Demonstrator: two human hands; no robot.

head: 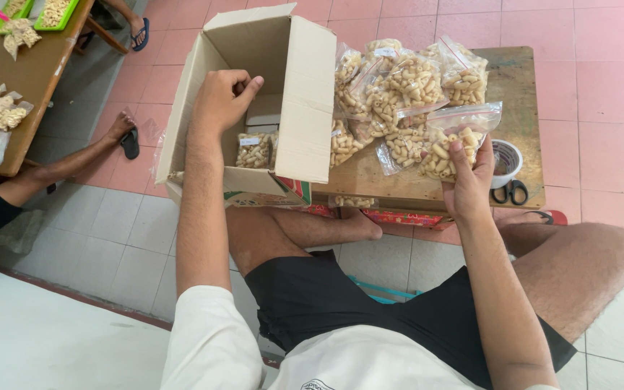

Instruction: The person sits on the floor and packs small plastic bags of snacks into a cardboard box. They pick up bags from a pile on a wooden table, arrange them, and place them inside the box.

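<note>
My left hand [222, 97] hovers over the open cardboard box [305, 108], fingers loosely curled, and I see nothing in it. Inside the box lies a clear bag of pale snack pieces [253, 150]. My right hand [467, 177] grips another clear bag of snacks [451, 141] at the near edge of the low wooden table [518, 79]. A pile of several similar filled bags [399, 83] rests on that table, just left of my right hand.
A roll of tape [507, 160] and black scissors [510, 191] sit on the table's right near corner. Another person's legs and sandalled foot [120, 130] stretch out at the left, beside a second table [16, 79] with snack bags and green trays [55, 13].
</note>
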